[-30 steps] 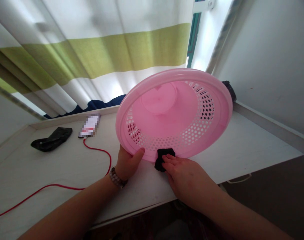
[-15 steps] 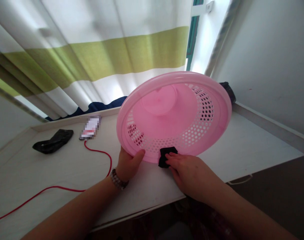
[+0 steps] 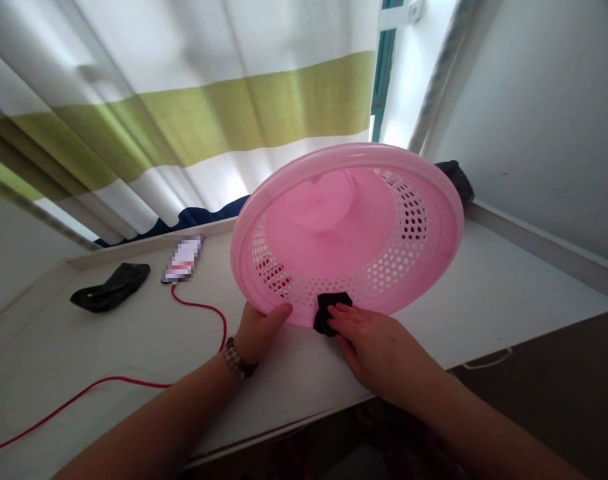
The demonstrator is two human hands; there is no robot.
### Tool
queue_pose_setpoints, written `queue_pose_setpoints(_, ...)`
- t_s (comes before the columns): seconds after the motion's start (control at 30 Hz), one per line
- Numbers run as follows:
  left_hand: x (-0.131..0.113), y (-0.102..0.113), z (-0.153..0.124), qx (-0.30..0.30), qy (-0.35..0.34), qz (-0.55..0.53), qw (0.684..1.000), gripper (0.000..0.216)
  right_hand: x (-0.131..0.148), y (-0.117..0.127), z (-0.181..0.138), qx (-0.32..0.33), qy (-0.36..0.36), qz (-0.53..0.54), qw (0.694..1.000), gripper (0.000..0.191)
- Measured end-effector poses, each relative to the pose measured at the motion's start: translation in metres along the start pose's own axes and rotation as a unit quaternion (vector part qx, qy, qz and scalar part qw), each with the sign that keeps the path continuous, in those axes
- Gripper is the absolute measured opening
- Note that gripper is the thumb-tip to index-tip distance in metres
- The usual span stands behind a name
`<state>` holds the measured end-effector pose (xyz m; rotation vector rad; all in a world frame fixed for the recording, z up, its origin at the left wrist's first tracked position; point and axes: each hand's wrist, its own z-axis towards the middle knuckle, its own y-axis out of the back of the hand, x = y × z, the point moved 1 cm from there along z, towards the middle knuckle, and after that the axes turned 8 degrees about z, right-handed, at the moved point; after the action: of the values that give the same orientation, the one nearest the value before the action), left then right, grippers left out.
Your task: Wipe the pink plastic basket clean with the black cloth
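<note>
A pink plastic basket [image 3: 334, 260] with rows of round holes is tilted so that its open mouth faces me. My left hand [image 3: 264, 327] grips the near-left rim, thumb on the inside and the other fingers hidden behind. At the near rim, my right hand [image 3: 369, 340] presses a folded black cloth [image 3: 325, 313] against the basket's edge, its fingers closed over the cloth. Part of the cloth wraps at the rim; what lies beneath it is hidden.
On the white table [image 3: 294, 380], a phone [image 3: 183, 259] with a red cable [image 3: 204, 306] lies left of the basket. A black plastic bag [image 3: 111, 288] is farther left. Another black object [image 3: 457, 180] sits behind the basket. A striped curtain [image 3: 209, 120] hangs at the back.
My right hand and the black cloth have shifted very slightly left along the rim. The left hand keeps its hold, and the basket is almost unmoved.
</note>
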<state>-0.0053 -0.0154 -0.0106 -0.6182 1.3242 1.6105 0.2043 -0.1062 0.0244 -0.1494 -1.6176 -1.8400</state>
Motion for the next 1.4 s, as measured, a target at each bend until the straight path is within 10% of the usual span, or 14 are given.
queue_pose_setpoints(1.4, -0.007, -0.003, 0.000, -0.014, -0.032, 0.028, 0.999, 0.055, -0.022, 0.003, -0.012, -0.025, 0.032, -0.014, 0.999, 0.035)
